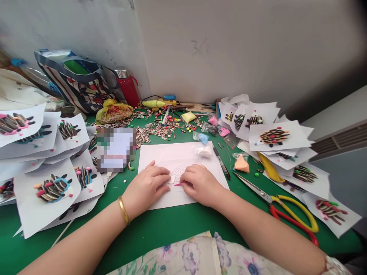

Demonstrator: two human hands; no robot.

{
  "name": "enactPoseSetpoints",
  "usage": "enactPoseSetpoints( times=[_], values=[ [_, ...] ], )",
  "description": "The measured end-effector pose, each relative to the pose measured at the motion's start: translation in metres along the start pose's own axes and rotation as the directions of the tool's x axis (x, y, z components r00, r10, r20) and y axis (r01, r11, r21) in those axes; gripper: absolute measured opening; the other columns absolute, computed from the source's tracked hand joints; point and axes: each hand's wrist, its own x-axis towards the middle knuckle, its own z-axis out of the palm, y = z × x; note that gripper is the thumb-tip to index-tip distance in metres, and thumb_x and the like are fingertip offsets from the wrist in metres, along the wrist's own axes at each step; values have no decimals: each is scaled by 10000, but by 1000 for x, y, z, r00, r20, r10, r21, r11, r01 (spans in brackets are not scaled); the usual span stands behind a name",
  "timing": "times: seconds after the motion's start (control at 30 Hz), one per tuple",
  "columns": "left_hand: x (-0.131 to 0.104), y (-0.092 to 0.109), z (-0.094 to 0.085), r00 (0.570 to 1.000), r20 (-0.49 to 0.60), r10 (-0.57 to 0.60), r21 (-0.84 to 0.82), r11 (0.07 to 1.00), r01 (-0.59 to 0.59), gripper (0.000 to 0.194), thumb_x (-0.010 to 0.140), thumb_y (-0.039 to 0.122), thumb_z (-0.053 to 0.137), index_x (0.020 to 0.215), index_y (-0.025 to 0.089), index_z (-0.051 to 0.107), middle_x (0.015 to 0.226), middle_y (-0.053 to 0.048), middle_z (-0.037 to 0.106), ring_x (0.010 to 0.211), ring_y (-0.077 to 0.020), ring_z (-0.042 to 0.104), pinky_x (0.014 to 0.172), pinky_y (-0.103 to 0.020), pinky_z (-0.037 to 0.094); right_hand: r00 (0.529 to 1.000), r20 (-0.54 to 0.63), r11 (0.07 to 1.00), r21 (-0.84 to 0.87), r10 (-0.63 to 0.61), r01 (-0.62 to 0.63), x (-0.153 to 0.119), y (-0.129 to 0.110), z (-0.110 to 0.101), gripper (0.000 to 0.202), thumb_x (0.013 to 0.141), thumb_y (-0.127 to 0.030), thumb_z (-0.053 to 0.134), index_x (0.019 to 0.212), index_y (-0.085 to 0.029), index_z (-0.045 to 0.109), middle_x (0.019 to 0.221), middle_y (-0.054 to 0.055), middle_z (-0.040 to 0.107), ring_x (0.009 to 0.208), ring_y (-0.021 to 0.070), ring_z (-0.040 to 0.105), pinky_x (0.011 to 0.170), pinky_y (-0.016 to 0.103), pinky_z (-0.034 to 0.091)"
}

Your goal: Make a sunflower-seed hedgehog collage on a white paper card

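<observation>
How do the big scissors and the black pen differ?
The scissors are much bigger than the pen. The scissors have silver blades with yellow and red handles; the pen is mostly black. The scissors rest on the green tabletop, the pen along the paper's right edge. Both lie down.

A handwritten number [200, 47] stands on the pale wall [246, 72] beyond the far edge of the counter [174, 225]. It begins "36"; a third, fainter character follows, too unclear to tell. The phone screen [116, 149], near the counter's left side, is pixelated, and nothing on it can be read.
</observation>
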Motion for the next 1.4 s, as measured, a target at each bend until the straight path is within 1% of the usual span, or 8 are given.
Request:
enactPoseSetpoints(
  times=[0.1, 0.27, 0.4, 0.53, 0.8, 1.07, 1.23, 1.4],
  values=[
    [-6, 2, -3, 998, 37, 50, 63, 997, -52, 289, 911, 278, 590, 1189, 224, 647, 1252, -76, 642, 1140, -220, 605, 1158, -516, 321, 1000, -5, 1000, 4, -8, 8, 0, 0, 0, 102, 827, -133, 609, 825, -202, 683, 788, 8, 646, 778, 158, 560, 743, 290, 369],
    [-9, 4, -6, 993, 80, 90, 128, 987, -100, 341, 925, 283, 574, 1259, 230, 618, 1316, -92, 615, 1193, -251, 589, 1156, -537, 323, 1000, 0, 1000, 6, -3, 3, 0, 0, -1, 90, 828, -143, 613, 816, -201, 681, 788, 11, 648, 778, 159, 563, 738, 291, 370],
    [-11, 0, -7, 991, 107, 80, 116, 989, -92, 401, 930, 314, 572, 1319, 221, 572, 1364, -98, 584, 1224, -254, 571, 1160, -538, 318, 1000, 8, 1000, 9, 2, -2, 1, 0, -2, 92, 825, -137, 617, 822, -204, 680, 796, 6, 652, 784, 157, 564, 744, 293, 370],
    [-16, -2, -5, 992, 108, 66, 78, 994, -75, 491, 905, 343, 609, 1378, 253, 515, 1425, -93, 529, 1274, -268, 528, 1154, -539, 331, 1000, 10, 1000, 16, 3, -3, 1, 0, -2, 81, 832, -149, 621, 824, -204, 681, 796, 7, 653, 788, 160, 566, 750, 295, 372],
    [-16, -3, -6, 992, 111, 61, 39, 997, -66, 518, 900, 351, 613, 1396, 266, 491, 1417, -91, 528, 1278, -266, 520, 1161, -533, 320, 1000, 15, 1000, 12, 0, -1, 1, 1, -1, 90, 841, -145, 616, 830, -204, 683, 796, 9, 652, 799, 159, 571, 764, 293, 373],
    [-15, 0, -2, 988, 143, 52, 117, 991, -69, 544, 884, 407, 631, 1390, 259, 494, 1418, -102, 515, 1279, -288, 500, 1153, -559, 304, 1000, 20, 1000, 16, 22, -22, 1, 1, 0, 95, 842, -143, 608, 828, -196, 685, 797, 16, 652, 811, 165, 570, 784, 300, 370],
    [-14, -1, -3, 990, 129, 59, 103, 992, -72, 561, 904, 427, 596, 1415, 238, 459, 1400, -106, 530, 1269, -276, 503, 1154, -537, 308, 999, 24, 1000, 20, 22, -22, 0, 0, -1, 100, 842, -145, 608, 833, -200, 691, 799, 13, 655, 809, 165, 570, 777, 300, 368],
    [-13, 1, -1, 991, 125, 48, 119, 991, -63, 531, 892, 442, 611, 1375, 246, 508, 1385, -105, 538, 1238, -282, 522, 1152, -553, 298, 1000, 25, 1000, 14, 19, -20, 1, 1, 0, 96, 841, -147, 610, 829, -199, 691, 797, 15, 655, 804, 165, 569, 771, 301, 370]
  ],
)
